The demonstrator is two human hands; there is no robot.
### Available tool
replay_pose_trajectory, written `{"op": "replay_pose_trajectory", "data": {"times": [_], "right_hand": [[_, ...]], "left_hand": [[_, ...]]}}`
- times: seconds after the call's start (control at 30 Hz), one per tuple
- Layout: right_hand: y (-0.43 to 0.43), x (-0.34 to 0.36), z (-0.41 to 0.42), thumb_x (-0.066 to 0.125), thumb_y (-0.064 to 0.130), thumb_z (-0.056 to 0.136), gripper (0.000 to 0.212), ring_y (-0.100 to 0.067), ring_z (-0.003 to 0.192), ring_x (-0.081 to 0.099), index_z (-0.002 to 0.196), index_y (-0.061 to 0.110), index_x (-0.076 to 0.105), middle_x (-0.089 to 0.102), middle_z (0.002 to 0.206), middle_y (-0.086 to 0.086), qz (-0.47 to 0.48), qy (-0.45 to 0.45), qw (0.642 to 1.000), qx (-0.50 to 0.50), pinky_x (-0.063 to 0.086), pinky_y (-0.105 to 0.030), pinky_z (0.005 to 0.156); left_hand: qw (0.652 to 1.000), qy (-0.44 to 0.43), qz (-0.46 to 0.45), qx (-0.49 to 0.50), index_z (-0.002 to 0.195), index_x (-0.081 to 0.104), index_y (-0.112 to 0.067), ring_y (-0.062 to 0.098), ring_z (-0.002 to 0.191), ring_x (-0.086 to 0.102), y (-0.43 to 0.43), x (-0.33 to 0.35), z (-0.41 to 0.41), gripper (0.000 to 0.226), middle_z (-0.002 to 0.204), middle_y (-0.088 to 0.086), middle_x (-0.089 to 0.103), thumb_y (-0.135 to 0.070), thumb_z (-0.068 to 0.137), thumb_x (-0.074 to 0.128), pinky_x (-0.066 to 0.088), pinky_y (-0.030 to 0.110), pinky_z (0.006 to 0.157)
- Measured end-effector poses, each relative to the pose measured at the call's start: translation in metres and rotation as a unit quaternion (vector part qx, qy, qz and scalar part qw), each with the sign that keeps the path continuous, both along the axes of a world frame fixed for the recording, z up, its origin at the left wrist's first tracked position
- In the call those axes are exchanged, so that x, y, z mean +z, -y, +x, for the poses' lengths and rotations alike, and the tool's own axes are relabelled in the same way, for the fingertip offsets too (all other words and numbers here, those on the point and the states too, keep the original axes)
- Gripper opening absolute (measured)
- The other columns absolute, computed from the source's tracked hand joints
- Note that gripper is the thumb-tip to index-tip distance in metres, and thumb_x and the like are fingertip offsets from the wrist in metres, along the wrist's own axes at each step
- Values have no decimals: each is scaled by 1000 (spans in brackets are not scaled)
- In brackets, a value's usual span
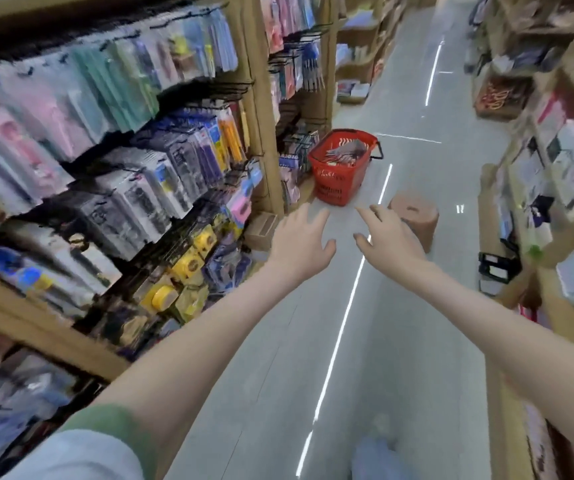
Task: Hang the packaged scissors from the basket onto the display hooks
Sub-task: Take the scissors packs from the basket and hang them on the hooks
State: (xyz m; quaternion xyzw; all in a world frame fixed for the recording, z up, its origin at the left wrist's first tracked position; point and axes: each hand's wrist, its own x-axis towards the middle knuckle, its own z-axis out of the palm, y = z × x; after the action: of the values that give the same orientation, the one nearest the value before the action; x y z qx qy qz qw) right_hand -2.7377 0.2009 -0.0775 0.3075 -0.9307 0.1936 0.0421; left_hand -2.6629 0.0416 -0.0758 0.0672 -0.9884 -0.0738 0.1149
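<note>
**Both hands free; stock in basket ahead**

My left hand (pixel 301 242) and right hand (pixel 391 239) are stretched out in front of me over the grey floor (pixel 400 341), backs up and side by side but apart. The fingers of both are spread and nearly straight. They are released and grasp nothing, and neither hand touches any object.

The red basket (pixel 334 181) stands on the floor at 12 o'clock from my hands, beyond the fingertips and against the foot of the shelving. The packaged scissors (pixel 346 150) lie piled inside it, reaching up to about its rim (the picture is too blurred for me to read the packs). A black handle sticks out of the basket at its 3 o'clock side.

A brown stool (pixel 417 216) stands at 1 o'clock from my right hand, partly hidden behind that hand. A cardboard box (pixel 261 230) sits on the floor at 9 o'clock from my left hand, under the lowest rack.

The display hooks (pixel 225 87) run along the wooden shelving at 9 to 11 o'clock, crowded with hanging packs in pink, green, grey, blue and yellow. More shelving lines the aisle at 3 o'clock. A green cuff (pixel 116 427) ends my left sleeve at 7 o'clock.
</note>
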Motion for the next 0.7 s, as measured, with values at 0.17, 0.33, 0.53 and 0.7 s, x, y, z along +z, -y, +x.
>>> {"op": "replay_pose_trajectory", "data": {"times": [0.17, 0.33, 0.53, 0.7], "right_hand": [[22, -4, -171, 53, 23, 96, 56, -30, 122, 45, 148, 16, 34, 48, 133, -10, 13, -6, 997, 70, 41, -40, 92], [72, -13, -333, 55, 23, 94, 57, -30, 121, 46, 148, 16, 35, 47, 135, -10, 19, 15, 992, 126, 44, -43, 94], [139, -42, -520, 59, 20, 91, 58, -31, 121, 47, 144, 12, 41, 50, 133, -12, 15, 18, 986, 165, 43, -44, 98], [187, -45, -668, 63, 18, 87, 57, -34, 118, 50, 141, 10, 46, 55, 127, -15, 5, 9, 983, 183, 45, -45, 97]], "left_hand": [[999, 0, 20, 43, 137, 51, -18, 39, 106, 56, 17, -8, -155, 59, 125, 19, 53, -39, 82, 51, 45, 42, 86], [995, 4, 18, 93, 136, 51, -18, 37, 105, 56, 56, -19, -297, 56, 122, 17, 54, -39, 84, 54, 46, 41, 87], [993, 16, 32, 116, 141, 44, -20, 35, 110, 53, 110, -51, -476, 60, 126, 17, 52, -41, 86, 54, 45, 41, 88], [988, 3, 37, 149, 141, 46, -17, 38, 111, 55, 155, -51, -619, 61, 125, 21, 55, -41, 86, 53, 44, 41, 90]]}}
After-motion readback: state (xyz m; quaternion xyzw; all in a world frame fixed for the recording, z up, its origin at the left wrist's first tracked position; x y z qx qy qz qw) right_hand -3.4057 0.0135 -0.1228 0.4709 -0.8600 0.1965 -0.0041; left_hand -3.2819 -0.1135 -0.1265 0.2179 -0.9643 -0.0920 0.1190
